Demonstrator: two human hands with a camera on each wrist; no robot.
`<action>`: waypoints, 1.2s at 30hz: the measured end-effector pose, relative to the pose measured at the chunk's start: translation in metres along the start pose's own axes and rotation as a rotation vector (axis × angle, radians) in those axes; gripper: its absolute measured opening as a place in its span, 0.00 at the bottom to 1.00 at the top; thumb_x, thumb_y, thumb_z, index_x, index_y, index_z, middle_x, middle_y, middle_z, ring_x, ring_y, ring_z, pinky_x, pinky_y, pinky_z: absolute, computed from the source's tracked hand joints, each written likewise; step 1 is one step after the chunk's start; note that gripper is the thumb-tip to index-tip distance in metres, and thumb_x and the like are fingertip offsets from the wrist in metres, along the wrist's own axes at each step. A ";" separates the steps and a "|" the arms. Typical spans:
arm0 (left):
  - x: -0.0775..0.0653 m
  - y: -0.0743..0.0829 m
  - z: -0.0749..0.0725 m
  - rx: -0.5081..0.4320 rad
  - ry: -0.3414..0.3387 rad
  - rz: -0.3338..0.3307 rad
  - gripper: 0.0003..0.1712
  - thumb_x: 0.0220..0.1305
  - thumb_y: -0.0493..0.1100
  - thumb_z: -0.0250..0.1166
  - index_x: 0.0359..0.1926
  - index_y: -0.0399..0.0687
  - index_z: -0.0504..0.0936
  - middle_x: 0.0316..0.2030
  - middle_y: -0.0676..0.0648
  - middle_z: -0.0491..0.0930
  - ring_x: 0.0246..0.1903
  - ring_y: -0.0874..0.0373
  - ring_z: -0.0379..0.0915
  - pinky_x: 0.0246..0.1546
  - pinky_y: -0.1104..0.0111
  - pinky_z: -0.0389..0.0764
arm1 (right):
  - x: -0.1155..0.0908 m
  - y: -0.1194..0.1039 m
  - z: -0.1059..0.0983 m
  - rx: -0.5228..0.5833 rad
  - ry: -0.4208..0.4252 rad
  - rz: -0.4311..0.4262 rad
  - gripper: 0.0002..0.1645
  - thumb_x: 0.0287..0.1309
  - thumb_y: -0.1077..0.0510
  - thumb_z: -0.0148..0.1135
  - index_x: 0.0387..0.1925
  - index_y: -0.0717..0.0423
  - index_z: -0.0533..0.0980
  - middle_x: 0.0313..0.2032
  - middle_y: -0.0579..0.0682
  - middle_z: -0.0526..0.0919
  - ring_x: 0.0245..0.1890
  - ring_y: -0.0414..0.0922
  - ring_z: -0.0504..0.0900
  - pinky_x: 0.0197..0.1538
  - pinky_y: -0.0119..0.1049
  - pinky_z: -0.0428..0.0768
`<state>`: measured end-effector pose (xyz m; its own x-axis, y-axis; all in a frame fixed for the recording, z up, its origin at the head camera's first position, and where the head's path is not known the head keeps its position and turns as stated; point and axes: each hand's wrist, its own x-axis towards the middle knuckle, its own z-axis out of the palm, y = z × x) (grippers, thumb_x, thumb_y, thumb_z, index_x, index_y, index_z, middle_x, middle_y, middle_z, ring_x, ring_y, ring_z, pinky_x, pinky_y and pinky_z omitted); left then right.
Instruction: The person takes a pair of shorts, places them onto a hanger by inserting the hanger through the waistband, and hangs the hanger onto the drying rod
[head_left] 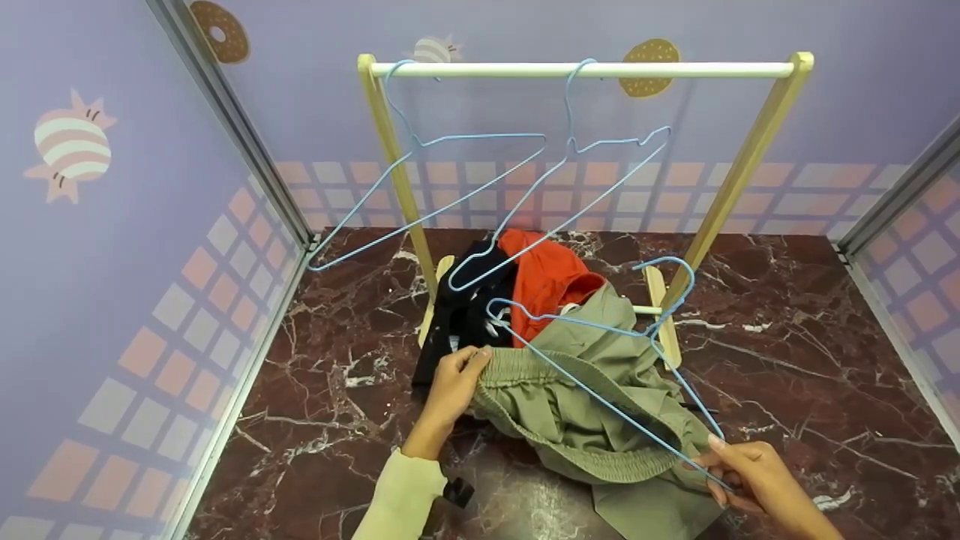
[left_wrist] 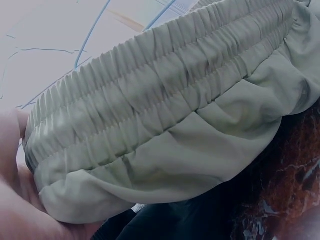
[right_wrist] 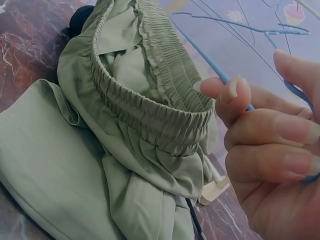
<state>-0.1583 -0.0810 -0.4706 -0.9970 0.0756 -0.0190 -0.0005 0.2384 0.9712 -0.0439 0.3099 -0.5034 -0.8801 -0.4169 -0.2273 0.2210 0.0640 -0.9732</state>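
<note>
Olive-green shorts (head_left: 592, 450) with a wide elastic waistband lie with the waist opening facing up. At the left end of that waistband (left_wrist: 165, 90), my left hand (head_left: 454, 382) pinches the gathered edge between thumb and fingers. My right hand (head_left: 757, 476) grips one lower corner of a blue wire hanger (head_left: 600, 397). The hanger slants across the waist opening, its hook up to the right and its other corner above the red cloth. In the right wrist view, the fingers (right_wrist: 280, 125) curl round the blue wire, close beside the waistband.
A clothes rack (head_left: 585, 70) with a white bar and wooden legs stands behind the shorts. Two blue hangers (head_left: 480, 137) hang from it. Red (head_left: 544, 274) and black garments (head_left: 472, 300) lie below on the marbled surface (head_left: 322, 435). Purple walls (head_left: 135, 247) enclose the sides and back.
</note>
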 end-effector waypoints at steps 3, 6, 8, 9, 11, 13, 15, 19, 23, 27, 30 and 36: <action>0.003 -0.007 0.001 -0.018 -0.004 -0.005 0.21 0.66 0.46 0.54 0.24 0.32 0.75 0.19 0.51 0.67 0.23 0.63 0.65 0.29 0.72 0.67 | -0.002 0.000 -0.001 0.024 -0.029 -0.019 0.30 0.72 0.57 0.27 0.45 0.79 0.71 0.16 0.44 0.78 0.09 0.54 0.43 0.07 0.37 0.50; 0.009 -0.018 0.002 -0.043 -0.001 -0.019 0.23 0.66 0.50 0.53 0.23 0.35 0.74 0.19 0.52 0.67 0.23 0.63 0.64 0.28 0.72 0.67 | -0.003 0.001 -0.002 0.049 -0.049 -0.033 0.30 0.72 0.58 0.27 0.45 0.79 0.72 0.17 0.44 0.79 0.08 0.53 0.42 0.08 0.40 0.48; 0.013 -0.027 0.004 -0.051 0.005 -0.029 0.24 0.66 0.53 0.53 0.21 0.38 0.72 0.18 0.52 0.65 0.23 0.62 0.64 0.28 0.72 0.67 | -0.003 0.002 -0.002 0.065 -0.067 -0.050 0.29 0.72 0.59 0.26 0.45 0.79 0.72 0.18 0.45 0.79 0.08 0.52 0.42 0.08 0.41 0.47; 0.013 -0.029 0.004 -0.052 0.011 -0.029 0.25 0.65 0.54 0.53 0.20 0.40 0.71 0.18 0.53 0.65 0.23 0.63 0.64 0.28 0.72 0.67 | -0.004 0.002 -0.003 0.071 -0.076 -0.058 0.29 0.72 0.60 0.26 0.45 0.79 0.71 0.18 0.45 0.79 0.08 0.52 0.42 0.08 0.41 0.46; 0.014 -0.031 0.005 -0.049 0.023 -0.022 0.24 0.65 0.55 0.52 0.18 0.44 0.69 0.17 0.54 0.64 0.23 0.63 0.63 0.29 0.72 0.67 | -0.004 0.003 -0.003 0.082 -0.093 -0.077 0.28 0.71 0.62 0.26 0.45 0.80 0.71 0.18 0.47 0.79 0.07 0.51 0.42 0.08 0.42 0.46; 0.014 -0.031 0.006 -0.046 0.034 -0.009 0.24 0.66 0.55 0.52 0.17 0.47 0.66 0.17 0.55 0.63 0.22 0.63 0.63 0.28 0.72 0.67 | -0.004 0.003 -0.004 0.079 -0.107 -0.097 0.27 0.71 0.63 0.26 0.45 0.80 0.71 0.18 0.48 0.79 0.07 0.51 0.43 0.08 0.43 0.46; 0.014 -0.032 0.006 -0.042 0.044 0.003 0.24 0.66 0.55 0.51 0.16 0.49 0.65 0.16 0.55 0.63 0.21 0.63 0.62 0.28 0.72 0.67 | -0.004 0.004 -0.006 0.071 -0.117 -0.113 0.27 0.71 0.65 0.26 0.44 0.80 0.71 0.17 0.50 0.79 0.06 0.51 0.43 0.07 0.42 0.46; 0.014 -0.031 0.006 -0.040 0.061 0.013 0.24 0.66 0.56 0.51 0.15 0.51 0.63 0.15 0.56 0.62 0.21 0.64 0.61 0.28 0.72 0.66 | -0.005 0.003 -0.008 0.032 -0.121 -0.122 0.26 0.70 0.66 0.27 0.43 0.80 0.72 0.16 0.53 0.79 0.06 0.50 0.43 0.06 0.37 0.49; 0.014 -0.031 0.006 -0.048 0.061 0.016 0.25 0.66 0.57 0.50 0.15 0.51 0.63 0.16 0.55 0.61 0.21 0.63 0.60 0.29 0.71 0.66 | -0.006 0.003 -0.008 -0.001 -0.110 -0.093 0.26 0.70 0.65 0.29 0.43 0.78 0.73 0.15 0.56 0.76 0.06 0.50 0.43 0.07 0.35 0.51; 0.013 -0.028 0.006 -0.046 0.055 0.018 0.24 0.67 0.54 0.50 0.16 0.50 0.63 0.17 0.54 0.61 0.22 0.63 0.60 0.30 0.71 0.66 | -0.007 0.002 -0.008 -0.017 -0.089 -0.050 0.26 0.71 0.63 0.30 0.43 0.79 0.73 0.14 0.54 0.76 0.06 0.47 0.45 0.07 0.34 0.52; 0.012 -0.026 0.006 -0.038 0.054 0.015 0.23 0.68 0.53 0.50 0.16 0.49 0.64 0.17 0.54 0.62 0.23 0.63 0.61 0.31 0.71 0.66 | -0.008 0.003 -0.010 0.013 -0.104 -0.055 0.26 0.70 0.64 0.29 0.44 0.78 0.73 0.14 0.53 0.77 0.05 0.48 0.44 0.07 0.34 0.52; 0.013 -0.031 0.005 -0.045 0.065 0.023 0.25 0.67 0.57 0.48 0.16 0.51 0.61 0.17 0.55 0.59 0.21 0.64 0.58 0.28 0.72 0.63 | -0.011 0.002 -0.015 0.018 -0.119 -0.078 0.25 0.70 0.65 0.29 0.43 0.79 0.73 0.12 0.60 0.68 0.08 0.55 0.46 0.07 0.38 0.49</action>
<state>-0.1708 -0.0822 -0.5024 -0.9997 0.0168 0.0173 0.0202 0.1933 0.9809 -0.0398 0.3283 -0.5034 -0.8390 -0.5247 -0.1439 0.1624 0.0109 -0.9867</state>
